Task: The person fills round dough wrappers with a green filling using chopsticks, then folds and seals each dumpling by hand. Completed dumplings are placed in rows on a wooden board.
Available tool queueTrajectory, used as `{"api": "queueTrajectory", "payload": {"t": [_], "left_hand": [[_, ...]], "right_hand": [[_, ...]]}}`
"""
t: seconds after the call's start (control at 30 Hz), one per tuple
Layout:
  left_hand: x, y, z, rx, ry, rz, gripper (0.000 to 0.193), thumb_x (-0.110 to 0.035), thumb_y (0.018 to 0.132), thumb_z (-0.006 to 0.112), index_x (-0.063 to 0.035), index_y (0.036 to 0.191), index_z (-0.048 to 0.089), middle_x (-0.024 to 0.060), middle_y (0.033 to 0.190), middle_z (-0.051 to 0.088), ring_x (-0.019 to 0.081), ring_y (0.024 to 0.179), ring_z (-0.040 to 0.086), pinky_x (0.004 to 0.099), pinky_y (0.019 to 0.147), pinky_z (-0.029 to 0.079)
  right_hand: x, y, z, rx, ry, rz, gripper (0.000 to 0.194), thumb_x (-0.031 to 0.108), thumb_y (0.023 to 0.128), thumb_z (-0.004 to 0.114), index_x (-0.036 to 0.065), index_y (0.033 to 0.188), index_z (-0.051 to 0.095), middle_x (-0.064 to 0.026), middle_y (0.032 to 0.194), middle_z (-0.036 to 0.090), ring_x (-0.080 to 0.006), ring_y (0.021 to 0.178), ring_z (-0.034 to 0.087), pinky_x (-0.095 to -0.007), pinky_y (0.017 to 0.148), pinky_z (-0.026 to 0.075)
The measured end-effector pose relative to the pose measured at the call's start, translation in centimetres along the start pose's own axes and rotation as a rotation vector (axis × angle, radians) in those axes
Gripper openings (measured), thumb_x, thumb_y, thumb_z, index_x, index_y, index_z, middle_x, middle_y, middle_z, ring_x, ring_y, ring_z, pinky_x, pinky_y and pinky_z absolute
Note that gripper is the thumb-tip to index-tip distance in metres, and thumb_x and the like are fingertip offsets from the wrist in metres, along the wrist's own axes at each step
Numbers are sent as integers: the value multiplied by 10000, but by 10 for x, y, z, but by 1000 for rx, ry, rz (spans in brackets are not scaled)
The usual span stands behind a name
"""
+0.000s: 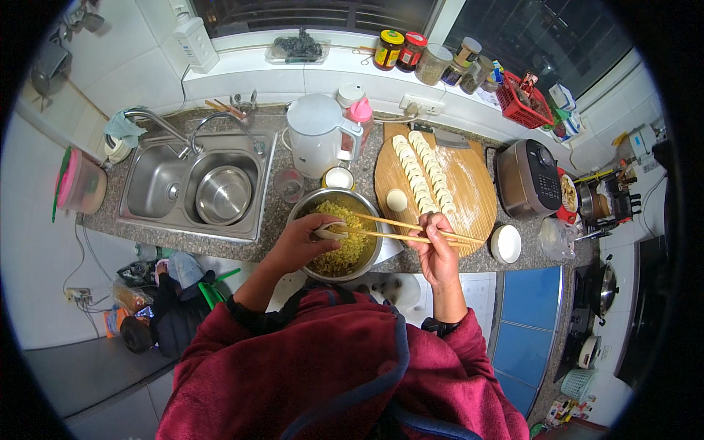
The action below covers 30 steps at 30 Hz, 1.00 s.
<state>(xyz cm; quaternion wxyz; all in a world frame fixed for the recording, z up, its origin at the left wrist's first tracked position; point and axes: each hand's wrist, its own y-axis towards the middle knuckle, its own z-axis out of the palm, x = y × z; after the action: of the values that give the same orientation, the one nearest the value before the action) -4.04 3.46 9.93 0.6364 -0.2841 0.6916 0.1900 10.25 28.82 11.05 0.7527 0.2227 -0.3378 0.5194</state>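
My left hand holds a folded dumpling wrapper above a steel bowl of chopped yellow-green filling. In my right hand is a pair of wooden chopsticks. One chopstick tip reaches the wrapper; the other lies over the filling. Beyond my right hand, two rows of shaped dumplings rest on a round wooden board dusted with flour. A single flat round wrapper lies at the board's left side. Whether filling sits inside the held wrapper is hard to see.
Left of the bowl is a double steel sink with a steel pot in it. A white pitcher and a clear cup stand behind the bowl. A white bowl and a rice cooker are to the right. A cleaver lies at the board's back.
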Motion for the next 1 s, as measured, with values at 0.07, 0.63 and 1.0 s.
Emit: {"api": "queueTrajectory", "payload": {"t": [0.07, 0.63, 1.0], "left_hand": [[-1, -1, 0, -17, 26, -3, 412, -101, 811, 761, -37, 1193, 621, 35, 1053, 656, 93, 942, 600, 258, 836, 495], [13, -4, 0, -108, -83, 25, 295, -118, 881, 693, -56, 1163, 637, 24, 968, 661, 78, 876, 593, 245, 764, 494], [-4, 3, -1, -194, -286, -84, 282, -85, 874, 670, -34, 1147, 626, 31, 1019, 634, 123, 934, 566, 288, 860, 457]], "right_hand": [[-1, 1, 1, -1, -18, 7, 91, 62, 948, 557, 40, 911, 476, -62, 922, 481, -206, 872, 663, -329, 756, 624], [3, -2, -1, -30, -105, -13, 94, 75, 952, 550, 51, 894, 480, -60, 922, 495, -189, 869, 661, -317, 746, 622], [-124, 20, -55, 872, -1746, -258, 170, 75, 797, 596, 58, 957, 651, -102, 1022, 560, -283, 1004, 558, -360, 851, 504]]}}
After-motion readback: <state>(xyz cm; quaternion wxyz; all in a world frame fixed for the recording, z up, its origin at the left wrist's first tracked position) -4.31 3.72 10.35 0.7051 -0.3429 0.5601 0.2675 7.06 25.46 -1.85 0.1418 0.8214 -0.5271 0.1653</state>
